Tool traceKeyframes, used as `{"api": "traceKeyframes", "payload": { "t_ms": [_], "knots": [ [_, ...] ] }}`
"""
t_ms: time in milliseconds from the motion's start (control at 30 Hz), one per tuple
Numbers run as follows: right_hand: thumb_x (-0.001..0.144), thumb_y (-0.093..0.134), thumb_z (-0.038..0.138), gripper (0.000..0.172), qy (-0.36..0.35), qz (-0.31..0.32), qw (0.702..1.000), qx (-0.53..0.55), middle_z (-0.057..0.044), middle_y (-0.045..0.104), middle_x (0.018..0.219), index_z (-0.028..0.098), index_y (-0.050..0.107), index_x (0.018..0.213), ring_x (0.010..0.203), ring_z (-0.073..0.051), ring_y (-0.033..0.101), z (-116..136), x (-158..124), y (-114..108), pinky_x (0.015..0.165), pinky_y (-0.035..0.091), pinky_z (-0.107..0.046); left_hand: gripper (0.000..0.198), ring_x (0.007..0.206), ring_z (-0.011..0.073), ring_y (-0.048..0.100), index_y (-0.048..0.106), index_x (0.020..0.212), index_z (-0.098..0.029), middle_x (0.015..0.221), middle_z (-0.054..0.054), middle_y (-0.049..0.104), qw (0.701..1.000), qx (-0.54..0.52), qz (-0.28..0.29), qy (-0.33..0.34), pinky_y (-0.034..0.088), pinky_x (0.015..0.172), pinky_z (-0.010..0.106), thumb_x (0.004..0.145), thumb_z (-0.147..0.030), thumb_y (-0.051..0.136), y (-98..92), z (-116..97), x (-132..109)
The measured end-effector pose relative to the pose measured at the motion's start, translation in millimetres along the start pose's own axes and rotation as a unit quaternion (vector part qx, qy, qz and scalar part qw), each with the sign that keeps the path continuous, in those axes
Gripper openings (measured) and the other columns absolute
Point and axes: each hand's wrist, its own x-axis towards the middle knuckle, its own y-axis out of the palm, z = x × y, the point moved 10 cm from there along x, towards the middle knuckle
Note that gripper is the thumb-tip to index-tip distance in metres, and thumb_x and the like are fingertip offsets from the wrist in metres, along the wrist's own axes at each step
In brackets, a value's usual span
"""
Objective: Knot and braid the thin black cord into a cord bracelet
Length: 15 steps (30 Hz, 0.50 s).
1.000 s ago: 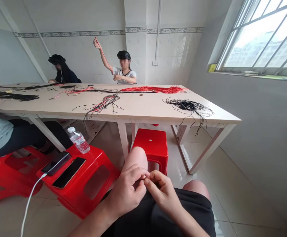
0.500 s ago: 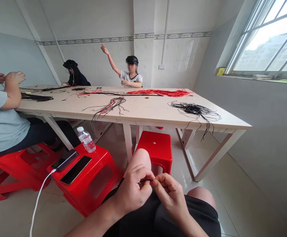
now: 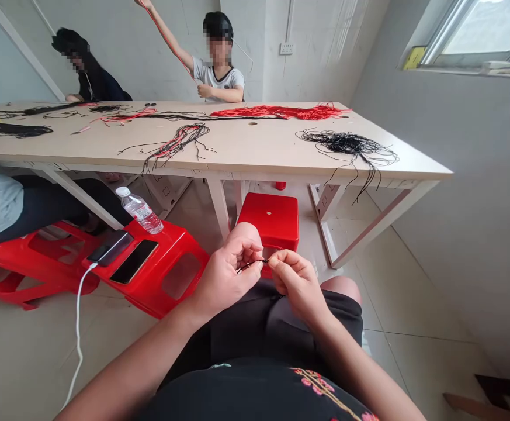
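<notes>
Over my lap, my left hand [image 3: 228,275] and my right hand [image 3: 294,282] meet fingertip to fingertip. Both pinch a short thin black cord [image 3: 259,262] that runs between them, with a small pale bit at the left fingertips. My knees and black shorts lie under the hands. A long pale table [image 3: 255,153] stands in front of me, bearing a black cord bundle [image 3: 346,143], a mixed red and black bundle [image 3: 173,143] and a long red bundle [image 3: 281,111].
A red stool [image 3: 269,219] stands under the table ahead of my knee. To my left another red stool [image 3: 167,275] carries a water bottle [image 3: 139,210] and two phones [image 3: 123,254] with a white cable. Two people sit across the table; another sits at left.
The camera has tilted down, so the table and people sit higher in view. My hands stay together on the cord, now held slightly higher above my lap.
</notes>
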Motion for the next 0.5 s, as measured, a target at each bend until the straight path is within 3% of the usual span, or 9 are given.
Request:
{"api": "traceKeyframes", "payload": {
  "t_ms": [133, 267, 400, 500],
  "knots": [
    [0.074, 0.062, 0.038, 0.024, 0.011, 0.006, 1.000, 0.017, 0.009, 0.034, 0.050, 0.017, 0.052, 0.069, 0.042, -0.004, 0.023, -3.5, 0.8, 0.4, 0.039, 0.017, -0.018, 0.020, 0.073, 0.0109, 0.060, 0.058, 0.089, -0.017, 0.079, 0.002, 0.060, 1.000, 0.022, 0.010, 0.007, 0.051, 0.066, 0.021, 0.069, -0.016, 0.060, 3.9, 1.1, -0.1],
    [0.075, 0.061, 0.039, 0.024, 0.006, 0.011, 1.000, 0.002, 0.009, 0.034, 0.049, 0.017, 0.052, 0.069, 0.042, -0.004, 0.023, -4.4, 1.6, 2.0, 0.040, 0.018, -0.018, 0.022, 0.075, 0.0109, 0.061, 0.058, 0.091, -0.019, 0.083, 0.002, 0.061, 0.991, 0.114, 0.006, 0.066, 0.051, 0.067, 0.022, 0.070, -0.013, 0.056, 5.8, -10.5, -0.8],
    [0.075, 0.059, 0.040, 0.026, -0.043, 0.003, 0.993, -0.106, 0.005, 0.043, 0.052, 0.016, 0.054, 0.067, 0.046, -0.006, 0.032, 6.6, -1.5, 6.0, 0.043, 0.026, -0.020, 0.030, 0.065, 0.0096, 0.057, 0.057, 0.094, -0.022, 0.072, -0.001, 0.058, 0.965, 0.223, -0.017, 0.137, 0.050, 0.062, 0.021, 0.068, -0.008, 0.052, 5.8, -26.0, -5.2],
    [0.076, 0.057, 0.040, 0.026, -0.085, -0.016, 0.981, -0.176, 0.002, 0.049, 0.055, 0.016, 0.055, 0.066, 0.048, -0.008, 0.038, 16.0, -7.0, 8.8, 0.045, 0.031, -0.021, 0.030, 0.060, 0.0101, 0.054, 0.055, 0.092, -0.022, 0.067, -0.002, 0.055, 0.952, 0.262, -0.029, 0.154, 0.048, 0.059, 0.021, 0.066, -0.008, 0.051, 5.3, -30.7, -9.4]
  ]
}}
